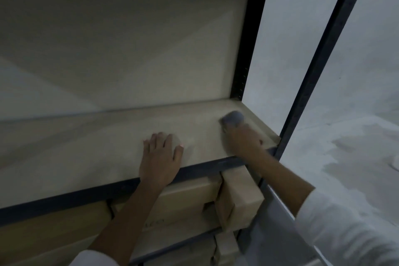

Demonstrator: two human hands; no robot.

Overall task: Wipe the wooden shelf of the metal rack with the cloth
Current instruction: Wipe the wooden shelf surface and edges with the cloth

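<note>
Flanking shelf (pixel 90 142): boxes (pixel 239 196), post (pixel 319 65)

Shelf (pixel 90 147): pale wood, matt, smooth. Rack frame (pixel 319 67): dark metal, dull finish. Cloth (pixel 233 117): grey, soft, blurred. Boxes (pixel 239 198) below: matt cardboard.

Dim, soft picture; right hand (pixel 244 138) motion-blurred.

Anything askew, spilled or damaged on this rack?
Nothing on the shelf itself stands out. Below it, the cardboard boxes sit crookedly, one jutting out at an angle near the right post. The floor beside the rack shows a darker patch, possibly damp. The picture is blurred.
</note>
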